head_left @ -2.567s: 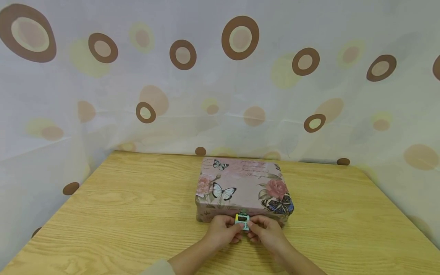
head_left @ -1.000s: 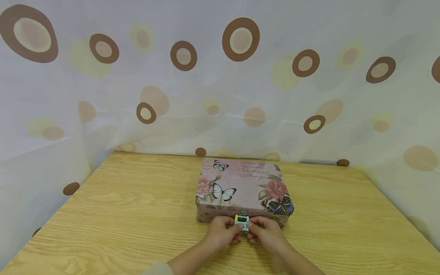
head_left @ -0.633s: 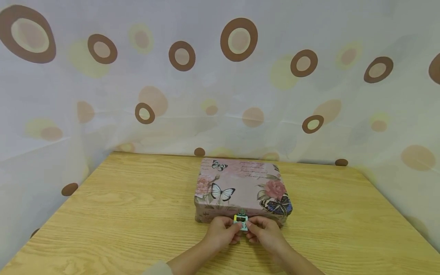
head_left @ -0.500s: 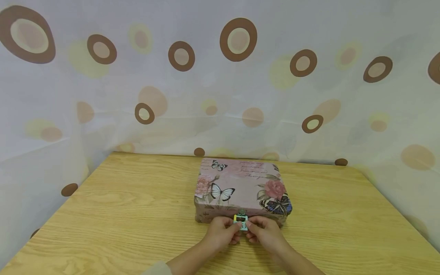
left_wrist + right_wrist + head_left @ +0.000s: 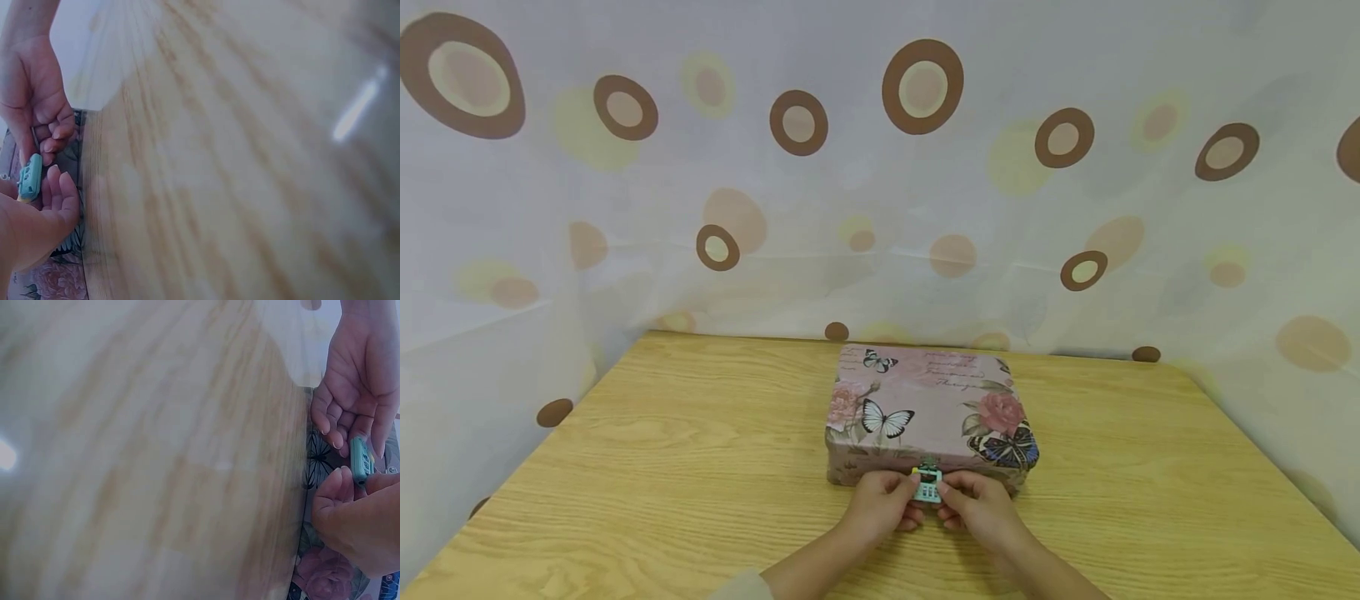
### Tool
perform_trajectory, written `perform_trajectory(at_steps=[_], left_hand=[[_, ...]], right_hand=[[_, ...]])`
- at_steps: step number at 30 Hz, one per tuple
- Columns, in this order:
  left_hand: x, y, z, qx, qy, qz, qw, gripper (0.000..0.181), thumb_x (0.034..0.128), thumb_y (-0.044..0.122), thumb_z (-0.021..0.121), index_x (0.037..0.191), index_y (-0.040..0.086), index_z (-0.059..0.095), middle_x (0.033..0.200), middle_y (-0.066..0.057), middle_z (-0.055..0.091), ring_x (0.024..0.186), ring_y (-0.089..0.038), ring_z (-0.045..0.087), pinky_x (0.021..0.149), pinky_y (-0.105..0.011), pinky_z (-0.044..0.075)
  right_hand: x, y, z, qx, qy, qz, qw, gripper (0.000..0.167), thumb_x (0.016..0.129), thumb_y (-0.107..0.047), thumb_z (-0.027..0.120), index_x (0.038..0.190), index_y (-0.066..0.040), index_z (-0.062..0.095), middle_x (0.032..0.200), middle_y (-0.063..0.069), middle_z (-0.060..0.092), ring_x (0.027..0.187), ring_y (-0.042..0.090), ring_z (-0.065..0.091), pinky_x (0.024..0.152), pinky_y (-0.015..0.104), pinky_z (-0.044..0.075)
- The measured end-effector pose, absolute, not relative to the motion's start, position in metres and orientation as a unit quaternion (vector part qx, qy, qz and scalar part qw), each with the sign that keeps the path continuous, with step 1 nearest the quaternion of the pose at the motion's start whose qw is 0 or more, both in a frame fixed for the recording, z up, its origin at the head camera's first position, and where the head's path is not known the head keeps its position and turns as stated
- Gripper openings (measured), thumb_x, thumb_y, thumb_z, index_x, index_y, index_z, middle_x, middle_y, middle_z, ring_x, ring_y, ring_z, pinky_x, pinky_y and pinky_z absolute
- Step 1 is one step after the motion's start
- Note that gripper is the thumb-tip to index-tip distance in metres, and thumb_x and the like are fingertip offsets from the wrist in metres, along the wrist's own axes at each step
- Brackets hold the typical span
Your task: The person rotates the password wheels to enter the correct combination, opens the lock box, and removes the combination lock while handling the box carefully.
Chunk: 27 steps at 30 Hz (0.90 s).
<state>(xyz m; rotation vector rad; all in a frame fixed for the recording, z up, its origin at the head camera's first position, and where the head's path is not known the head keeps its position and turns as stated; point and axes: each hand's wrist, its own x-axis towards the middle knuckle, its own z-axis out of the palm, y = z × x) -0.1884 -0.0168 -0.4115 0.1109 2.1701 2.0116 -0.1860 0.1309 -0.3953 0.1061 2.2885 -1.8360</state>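
Observation:
A small turquoise combination padlock (image 5: 928, 492) with a yellow corner hangs at the metal clasp (image 5: 929, 462) on the front of a pink box (image 5: 936, 417). The box is shut and printed with butterflies and roses. My left hand (image 5: 878, 504) pinches the padlock's left side, its thumb up by the yellow corner. From the other side my right hand (image 5: 987, 507) grips the padlock, thumb on its lower right front. Number dials show on the padlock (image 5: 360, 460) in the right wrist view; their digits are too small to read.
The box stands on a wood-grain table (image 5: 700, 467), near its back edge. Behind and at both sides hangs a pale curtain (image 5: 850, 192) with brown ring and dot patterns.
My left thumb has slid up from the padlock's lower front to its yellow corner, baring more of the dials. The right hand and the box stay in place.

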Motion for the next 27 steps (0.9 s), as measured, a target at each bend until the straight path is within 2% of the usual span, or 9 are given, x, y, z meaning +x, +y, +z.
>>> perform_trajectory(at_steps=[5, 11, 15, 27], left_hand=[[-0.187, -0.0174, -0.4088, 0.042, 0.731, 0.675, 0.091, 0.024, 0.0921, 0.011, 0.055, 0.088, -0.011, 0.062, 0.065, -0.007, 0.063, 0.055, -0.006, 0.057, 0.057, -0.027, 0.058], [-0.1871, -0.0175, -0.4062, 0.046, 0.738, 0.666, 0.099, 0.018, 0.0888, 0.006, 0.059, 0.091, -0.012, 0.062, 0.072, -0.017, 0.067, 0.06, -0.008, 0.061, 0.06, -0.029, 0.059], [-0.1879, -0.0167, -0.4072, 0.042, 0.741, 0.662, 0.104, 0.017, 0.0879, 0.005, 0.06, 0.091, -0.012, 0.062, 0.075, -0.02, 0.067, 0.06, -0.008, 0.061, 0.061, -0.029, 0.059], [-0.189, -0.0146, -0.4079, 0.032, 0.745, 0.657, 0.106, 0.016, 0.0883, 0.004, 0.059, 0.09, -0.012, 0.062, 0.075, -0.02, 0.067, 0.06, -0.008, 0.061, 0.061, -0.029, 0.059]], right_hand=[[-0.1859, 0.1311, -0.3953, 0.034, 0.773, -0.625, 0.104, 0.022, 0.093, -0.007, 0.052, 0.102, 0.012, 0.057, 0.071, -0.001, 0.057, 0.066, 0.01, 0.055, 0.059, 0.02, 0.05], [-0.185, 0.1318, -0.3945, 0.032, 0.77, -0.629, 0.108, 0.022, 0.093, -0.006, 0.051, 0.102, 0.013, 0.057, 0.071, -0.002, 0.057, 0.066, 0.009, 0.054, 0.058, 0.019, 0.05], [-0.185, 0.1317, -0.3947, 0.031, 0.769, -0.629, 0.109, 0.022, 0.093, -0.007, 0.051, 0.103, 0.012, 0.057, 0.072, -0.002, 0.058, 0.066, 0.009, 0.055, 0.059, 0.019, 0.05], [-0.1848, 0.131, -0.3945, 0.031, 0.771, -0.627, 0.102, 0.02, 0.092, -0.005, 0.051, 0.102, 0.013, 0.056, 0.069, -0.001, 0.056, 0.066, 0.009, 0.055, 0.058, 0.019, 0.05]])
